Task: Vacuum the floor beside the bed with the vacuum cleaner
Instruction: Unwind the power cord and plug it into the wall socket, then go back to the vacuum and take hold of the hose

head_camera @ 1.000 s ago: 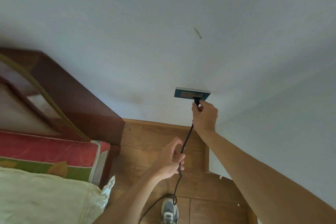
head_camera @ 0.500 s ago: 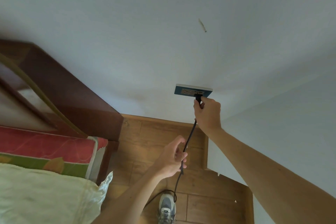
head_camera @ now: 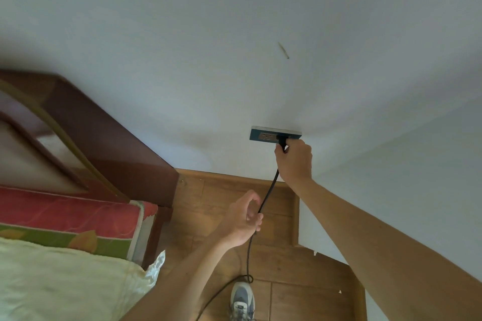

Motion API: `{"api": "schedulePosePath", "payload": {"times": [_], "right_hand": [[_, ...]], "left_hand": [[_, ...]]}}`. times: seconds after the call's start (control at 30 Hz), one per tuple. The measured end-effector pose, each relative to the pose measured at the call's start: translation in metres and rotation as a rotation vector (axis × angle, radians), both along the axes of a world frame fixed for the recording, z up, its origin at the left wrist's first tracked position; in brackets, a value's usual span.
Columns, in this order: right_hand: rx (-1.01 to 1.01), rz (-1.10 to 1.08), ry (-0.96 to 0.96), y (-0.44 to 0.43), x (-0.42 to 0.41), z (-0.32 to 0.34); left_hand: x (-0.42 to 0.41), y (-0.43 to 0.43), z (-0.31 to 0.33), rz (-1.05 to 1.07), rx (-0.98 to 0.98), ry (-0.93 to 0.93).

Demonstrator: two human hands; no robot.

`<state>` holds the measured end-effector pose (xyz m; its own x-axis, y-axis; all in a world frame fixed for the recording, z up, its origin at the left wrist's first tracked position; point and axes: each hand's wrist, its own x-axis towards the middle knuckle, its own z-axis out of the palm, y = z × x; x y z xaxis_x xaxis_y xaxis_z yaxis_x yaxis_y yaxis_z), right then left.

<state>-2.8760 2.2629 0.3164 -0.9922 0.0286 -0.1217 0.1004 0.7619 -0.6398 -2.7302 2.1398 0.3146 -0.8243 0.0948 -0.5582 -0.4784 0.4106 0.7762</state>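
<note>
We're up against the white wall (head_camera: 234,21), and our right hand (head_camera: 296,161) is raised to the socket (head_camera: 263,136), a dark blue plate low on that wall. Its fingers are clenched on the black plug (head_camera: 281,141), which sits at the socket's right end; whether the pins are fully seated we can't quite tell from this angle. From the plug the cord (head_camera: 268,194) drops straight down past the wrist. Our left hand (head_camera: 243,216) is lower, over the wooden floor (head_camera: 300,292), fingers curled loosely round the cord with the thumb arched above it, so the line runs taut between the two hands. Below that hand the cord falls on, loops on the floor just ahead of our shoe (head_camera: 242,300), and trails off toward the bottom edge. The vacuum cleaner itself is out of view; only its cord shows. To our left is the bed (head_camera: 78,216): dark wooden headboard (head_camera: 104,143) against the wall, a red and green patterned mattress edge, and a pale yellow cover (head_camera: 65,281) nearest us. The strip of floor beside the bed runs between the bed frame and a white wall corner on our right.
</note>
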Motion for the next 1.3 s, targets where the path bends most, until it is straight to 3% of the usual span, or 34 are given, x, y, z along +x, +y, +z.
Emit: {"api": "schedulePosePath", "payload": {"times": [0.17,0.33,0.43,0.8,1.3], "right_hand": [[0.201,0.089,-0.19,0.004,-0.01,0.031],[0.457,0.457,-0.215,-0.002,-0.009,0.089],[0.514,0.603,-0.203,-0.016,-0.003,0.136],[0.6,0.7,0.032,-0.066,0.052,0.316],[0.573,0.812,0.381,-0.197,0.197,0.496]], "left_hand": [[-0.013,-0.024,0.037,-0.04,-0.118,0.003],[-0.027,-0.063,0.095,-0.072,-0.241,0.004],[-0.028,-0.089,0.135,-0.104,-0.383,0.051],[0.025,-0.177,0.295,-0.17,-0.811,0.246],[0.203,-0.318,0.474,0.054,-1.116,0.358]]}}
